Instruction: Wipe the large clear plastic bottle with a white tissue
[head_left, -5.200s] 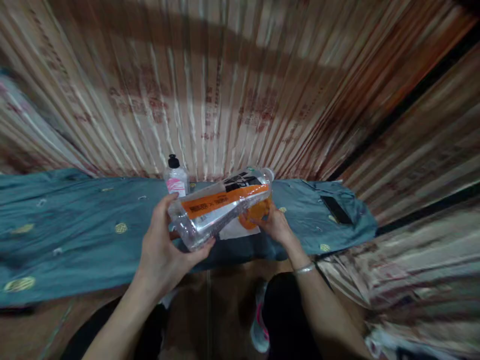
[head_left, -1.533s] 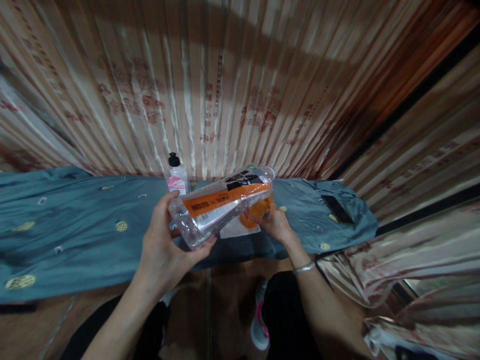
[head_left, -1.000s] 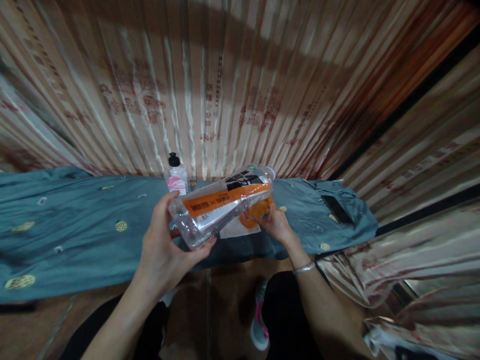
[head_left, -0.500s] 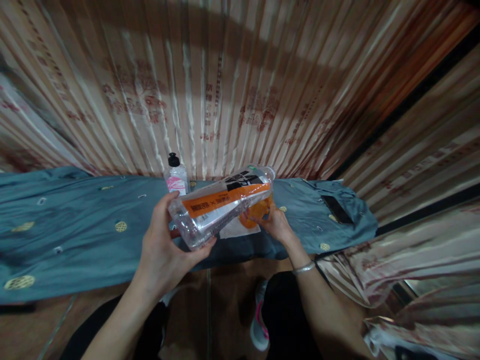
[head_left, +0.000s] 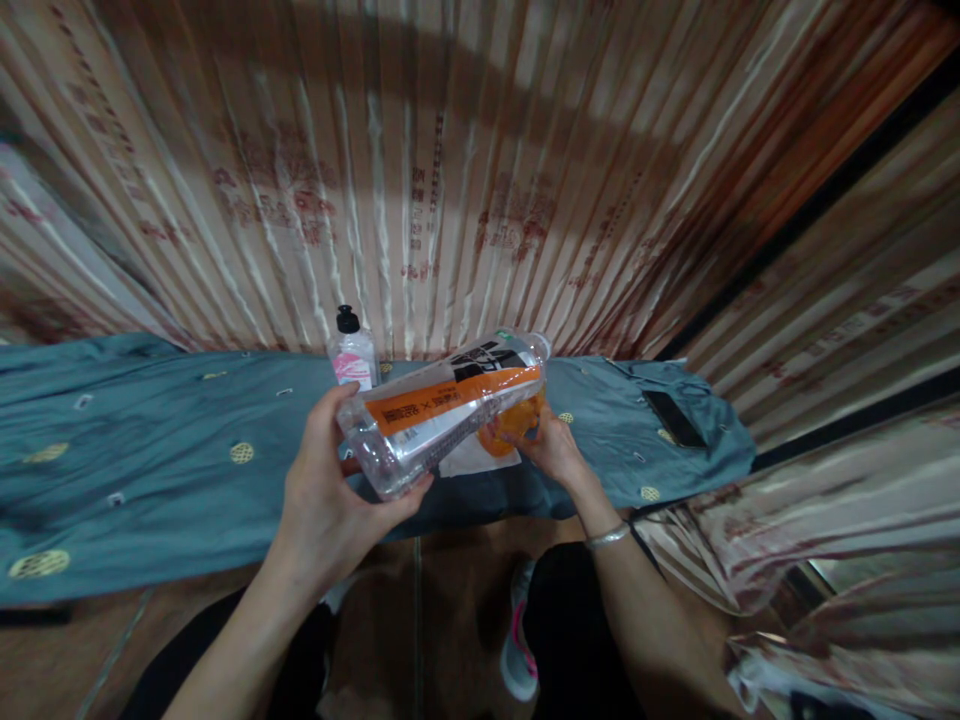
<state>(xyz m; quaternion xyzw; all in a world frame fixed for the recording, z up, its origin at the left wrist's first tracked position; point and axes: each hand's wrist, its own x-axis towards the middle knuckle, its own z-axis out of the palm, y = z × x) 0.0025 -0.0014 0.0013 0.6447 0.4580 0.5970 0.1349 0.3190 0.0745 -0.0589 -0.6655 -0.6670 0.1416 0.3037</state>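
Note:
A clear plastic bottle point(head_left: 450, 405) with an orange, white and black label is tilted across the middle, its mouth end up to the right. My left hand point(head_left: 334, 490) is wrapped round its base end. Beyond the bottle's mouth end, my right hand point(head_left: 551, 445) is closed on an orange, see-through container point(head_left: 510, 425), partly hidden behind the bottle. Its exact kind I cannot make out. Under it lies a white sheet point(head_left: 476, 460), perhaps paper or cloth. A clear squeeze bottle point(head_left: 354, 358) with a black cap and pink label stands behind my left hand.
A blue-green cloth point(head_left: 172, 440) with yellow motifs covers the long narrow surface. A black phone point(head_left: 673, 418) lies at its right end. Pleated, patterned curtains point(head_left: 360, 180) hang behind and to the right. My legs and a shoe point(head_left: 519, 640) are below the front edge.

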